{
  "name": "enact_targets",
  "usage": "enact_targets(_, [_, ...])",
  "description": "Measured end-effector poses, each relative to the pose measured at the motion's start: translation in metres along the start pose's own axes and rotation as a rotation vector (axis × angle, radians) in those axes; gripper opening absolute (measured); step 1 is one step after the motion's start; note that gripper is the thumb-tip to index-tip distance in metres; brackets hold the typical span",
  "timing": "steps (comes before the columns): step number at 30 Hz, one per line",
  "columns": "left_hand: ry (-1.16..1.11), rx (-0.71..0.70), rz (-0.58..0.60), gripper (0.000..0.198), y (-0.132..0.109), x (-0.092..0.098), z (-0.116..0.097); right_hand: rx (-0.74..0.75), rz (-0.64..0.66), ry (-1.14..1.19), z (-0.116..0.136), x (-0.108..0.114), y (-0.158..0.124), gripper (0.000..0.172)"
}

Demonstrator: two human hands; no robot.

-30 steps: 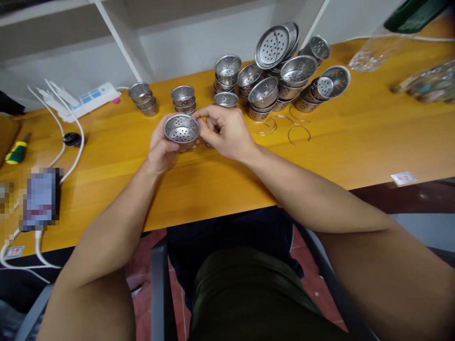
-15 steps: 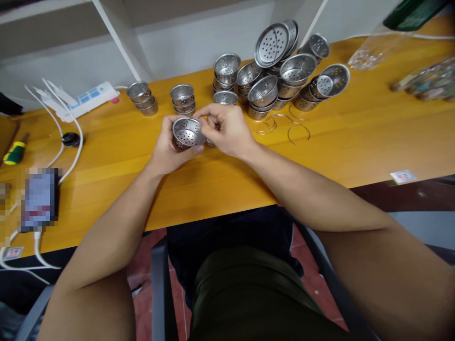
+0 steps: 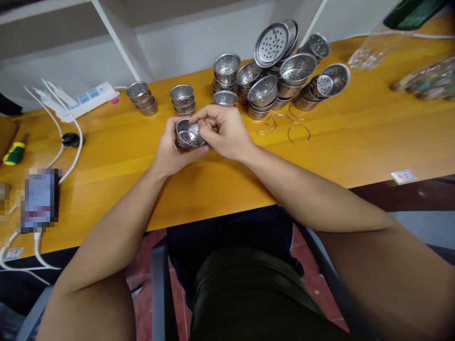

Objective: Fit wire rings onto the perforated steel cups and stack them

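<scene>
My left hand (image 3: 168, 150) is wrapped round a small perforated metal cup (image 3: 182, 129) just above the table. Inside its mouth a second curved rim shows, seemingly another perforated cup (image 3: 191, 138) tilted within the first. At the cup's right side my right hand (image 3: 224, 130) is closed, thumb and fingers pinched at the inner rim. Its fingertips partly cover that edge. Just behind my hands stand a short stack of perforated cups (image 3: 182, 98) and another cup (image 3: 225, 98).
More perforated cups (image 3: 263, 92) pile up at the back, with a stack (image 3: 141, 97) farther left. Thin wire rings (image 3: 298, 132) lie right of my hands. A power strip (image 3: 88, 100), white cables, a phone (image 3: 39, 199) and a screwdriver (image 3: 14, 154) are left; a plastic bottle (image 3: 377, 45) is right.
The cup's mouth showed a single rim before; now an inner rim sits tilted inside it. Both hands have shifted very slightly, and my right fingers reach farther over the cup.
</scene>
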State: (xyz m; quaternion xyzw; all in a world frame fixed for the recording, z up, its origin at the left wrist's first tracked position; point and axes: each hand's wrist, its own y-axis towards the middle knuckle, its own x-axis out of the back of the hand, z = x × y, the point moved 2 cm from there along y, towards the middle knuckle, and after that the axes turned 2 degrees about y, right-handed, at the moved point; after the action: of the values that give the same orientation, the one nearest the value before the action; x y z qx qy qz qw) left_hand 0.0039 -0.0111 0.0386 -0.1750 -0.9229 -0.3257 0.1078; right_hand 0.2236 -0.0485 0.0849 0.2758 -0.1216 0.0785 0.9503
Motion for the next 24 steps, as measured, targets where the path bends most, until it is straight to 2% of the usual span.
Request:
enact_targets(6, [-0.046, 0.004, -0.019, 0.095, 0.004, 0.012, 0.009, 0.116, 0.322, 0.264, 0.002, 0.018, 0.002, 0.058])
enact_targets(9, [-0.057, -0.046, 0.060, 0.095, 0.004, 0.016, 0.015, 0.093, 0.343, 0.325, 0.003, 0.023, 0.003, 0.073])
enact_targets(13, [-0.095, -0.163, 0.124, 0.104, 0.003, 0.012, 0.019, 0.040, 0.336, 0.312, 0.006, 0.031, 0.003, 0.073])
enact_targets(15, [-0.078, -0.159, 0.105, 0.108, 0.003, 0.008, 0.018, 0.055, 0.362, 0.313, 0.005, 0.037, 0.003, 0.070])
enact_targets(18, [-0.105, -0.097, 0.055, 0.103, 0.003, 0.002, 0.016, 0.105, 0.413, 0.356, 0.001, 0.042, 0.004, 0.067])
enact_targets(24, [-0.177, -0.185, 0.081, 0.101, 0.005, -0.002, 0.006, 0.095, 0.441, 0.455, -0.001, 0.039, 0.006, 0.063])
